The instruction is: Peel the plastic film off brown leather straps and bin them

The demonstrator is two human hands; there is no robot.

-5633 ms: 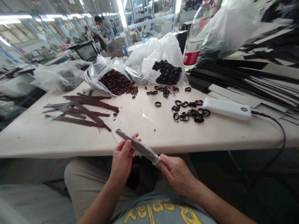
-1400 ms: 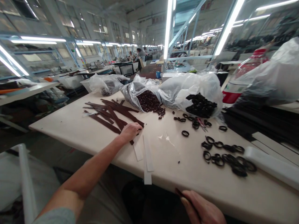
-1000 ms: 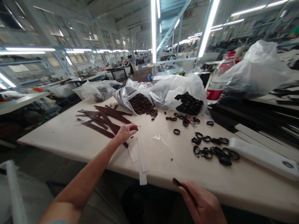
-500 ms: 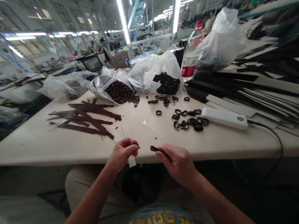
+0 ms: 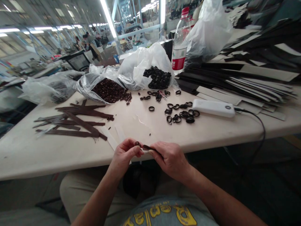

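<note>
My left hand [image 5: 124, 154] pinches a small dark brown loop [image 5: 137, 144] at the table's front edge. My right hand [image 5: 168, 157] grips a dark brown strap [image 5: 148, 147], whose tip points at the loop and nearly touches it. Both hands meet just over my lap. Brown straps [image 5: 77, 119] lie in a loose pile on the left of the table [image 5: 28, 147]. An open bag of brown loops [image 5: 109, 90] and an open bag of black loops [image 5: 157, 77] sit at the back.
Loose black loops [image 5: 180, 112] lie beside a white power bank [image 5: 213, 108] with a cable hanging off the edge. Clear sleeves [image 5: 113, 138] lie near my left hand. A bottle [image 5: 179, 39], plastic bags and stacked black and grey strips [image 5: 240, 75] fill the right.
I slid the strap out of its clear sleeve. My left hand reached to the strap pile, picked up a brown loop and came back. Both hands have now closed together, strap tip at loop.
</note>
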